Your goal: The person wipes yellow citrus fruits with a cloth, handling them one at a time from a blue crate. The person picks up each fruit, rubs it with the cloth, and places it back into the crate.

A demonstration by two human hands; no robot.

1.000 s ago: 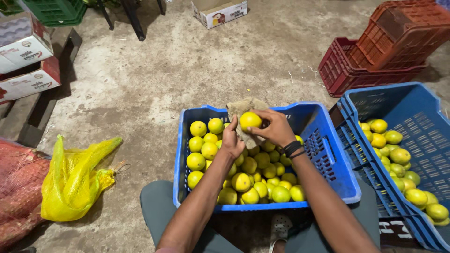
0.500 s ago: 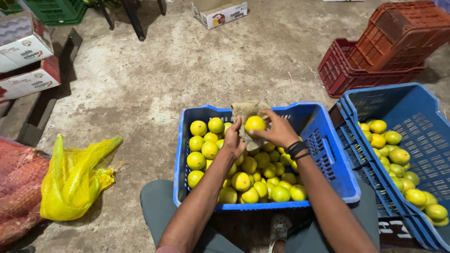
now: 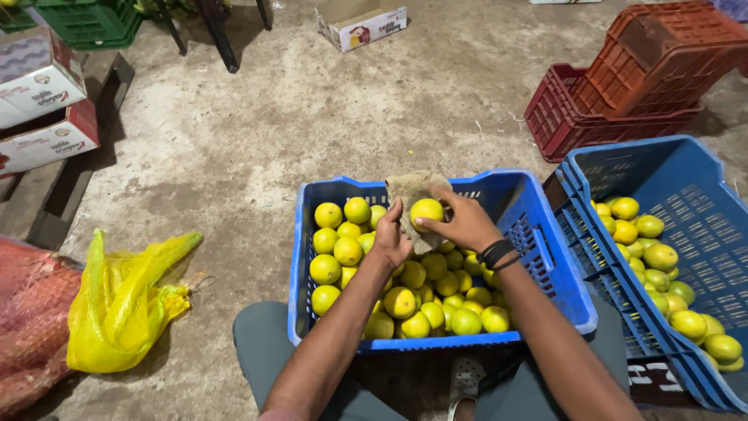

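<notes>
While person sits on concrete floor (image 3: 257, 148), scene runs left to right. Far left: red mesh sack (image 3: 27, 312), yellow net bag (image 3: 125, 300) beside it. Centre: blue crate (image 3: 545, 273) of yellow-green fruit between knees. Left hand (image 3: 389, 238) above fruit pile, fingers curled, gripping brown cloth (image 3: 409, 191). Right hand (image 3: 463, 222) just beside it, fingers pinching one yellow fruit (image 3: 427, 209) against cloth, over crate's far side. Black bands on right wrist. Right: second blue crate (image 3: 686, 187) with fruit; red crates (image 3: 623, 86) behind.
</notes>
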